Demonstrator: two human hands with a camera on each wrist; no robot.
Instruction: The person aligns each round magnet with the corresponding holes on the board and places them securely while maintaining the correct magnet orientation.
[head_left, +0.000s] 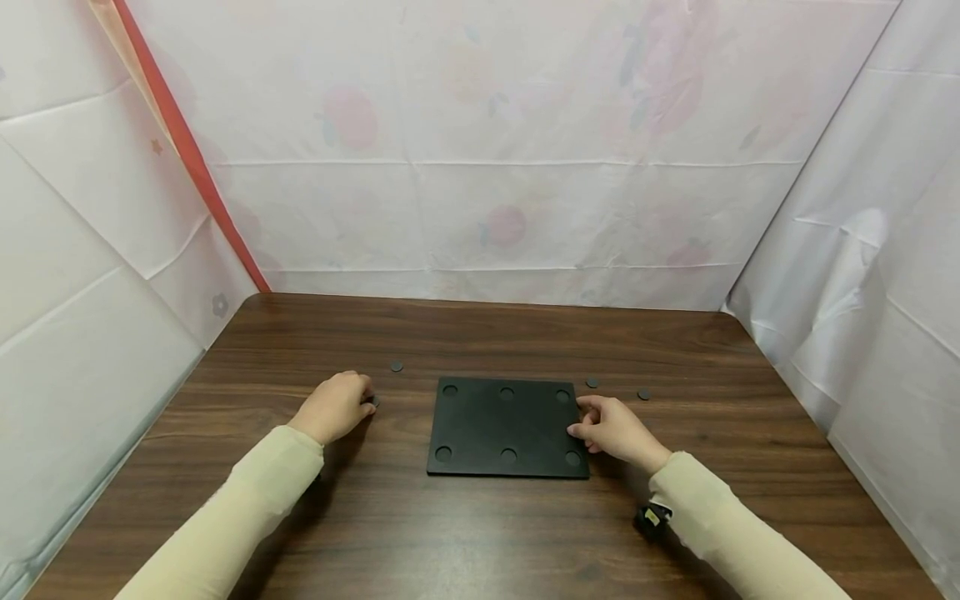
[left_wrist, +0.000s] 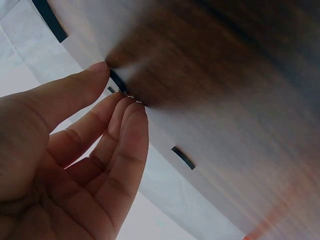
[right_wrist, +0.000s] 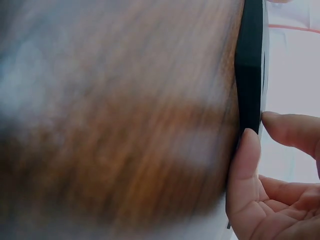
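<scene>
A black rectangular board (head_left: 507,425) with several shallow round recesses lies flat on the table. At its right edge is my right hand (head_left: 611,429), thumb on the top face and a finger against the side, as the right wrist view shows. Left of the board, my left hand (head_left: 333,407) pinches a small dark disc (left_wrist: 118,81) between thumb and fingertips, close over the wood. Another dark disc (head_left: 396,367) lies just beyond that hand. Two more, a near-board disc (head_left: 592,383) and a farther-right disc (head_left: 643,395), lie behind my right hand.
The brown wood-grain table (head_left: 495,533) has rounded far corners. A pale printed curtain (head_left: 480,167) hangs behind it, with white cloth (head_left: 877,250) on the right side and a red strip at the left. A small black device (head_left: 651,518) sits on my right wrist.
</scene>
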